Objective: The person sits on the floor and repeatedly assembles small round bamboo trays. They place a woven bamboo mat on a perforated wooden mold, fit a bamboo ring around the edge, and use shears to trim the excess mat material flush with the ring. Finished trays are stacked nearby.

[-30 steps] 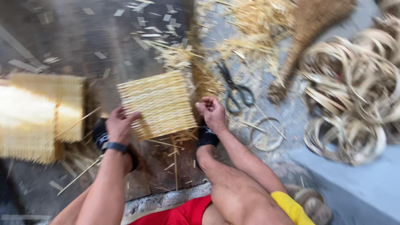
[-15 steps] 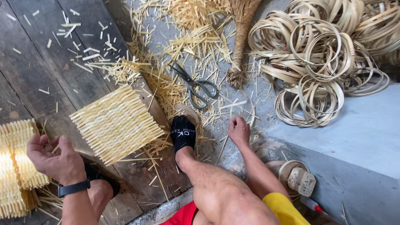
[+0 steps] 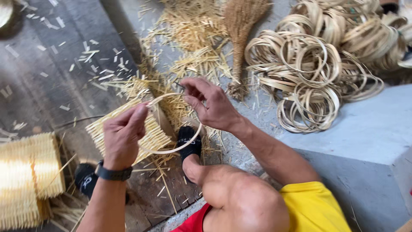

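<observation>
Bamboo hoop point(image 3: 171, 150) is held in the air between both hands, over the woven straw mat point(image 3: 128, 129) and the black-socked foot point(image 3: 189, 144). Left hand point(image 3: 122, 135) pinches the hoop's upper left arc, fingers closed narrow on the strip. Right hand point(image 3: 212, 105) grips the upper right arc, thumb and forefinger closed on it, other fingers curled loose. Just past the right fingertips: a small broom point(image 3: 240, 38) on scattered straw. Further right, a pile of hoops point(image 3: 317, 68). Stacked mats point(image 3: 25, 180) lie left of the left wrist.
</observation>
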The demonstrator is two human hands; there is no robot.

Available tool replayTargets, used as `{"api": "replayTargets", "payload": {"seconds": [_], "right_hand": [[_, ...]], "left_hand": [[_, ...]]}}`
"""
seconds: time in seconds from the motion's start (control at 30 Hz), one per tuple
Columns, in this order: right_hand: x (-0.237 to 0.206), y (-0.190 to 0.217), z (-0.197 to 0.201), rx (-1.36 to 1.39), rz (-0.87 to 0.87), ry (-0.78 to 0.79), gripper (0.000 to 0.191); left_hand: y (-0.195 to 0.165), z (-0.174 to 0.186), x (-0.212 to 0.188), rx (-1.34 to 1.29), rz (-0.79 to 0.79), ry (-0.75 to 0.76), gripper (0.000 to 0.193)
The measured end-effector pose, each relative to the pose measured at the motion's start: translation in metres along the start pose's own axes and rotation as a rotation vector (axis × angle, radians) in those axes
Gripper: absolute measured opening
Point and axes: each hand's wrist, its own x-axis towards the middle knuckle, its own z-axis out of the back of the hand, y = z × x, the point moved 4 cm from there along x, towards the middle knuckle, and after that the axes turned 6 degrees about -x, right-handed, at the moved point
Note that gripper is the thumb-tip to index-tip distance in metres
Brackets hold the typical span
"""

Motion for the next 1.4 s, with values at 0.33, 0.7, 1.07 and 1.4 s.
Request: {"api": "replayTargets", "payload": {"seconds": [0.33,0.7,1.07,1.4], "right_hand": [[0.063,0.095,-0.056,-0.404,0.642,0.24,0.018],[0.067,0.142,-0.126,-0.531,0.851,0.185,0.021],[0.092,0.091,-0.144,-0.217,0.383,0.204,0.03],[0.068,-0.001,-0.169,1.313,-0.594,0.336,0.035]], "left_hand": [[-0.042,0.029,-0.019,-0.242,0.174,-0.007,0.022],[-0.023,0.067,-0.021,-0.464,0.384,0.0,0.07],[-0.014,0.089,-0.01,-0.544,0.352,-0.029,0.047],[-0.023,0.161,0.01,-0.716,0.103,-0.116,0.026]]}}
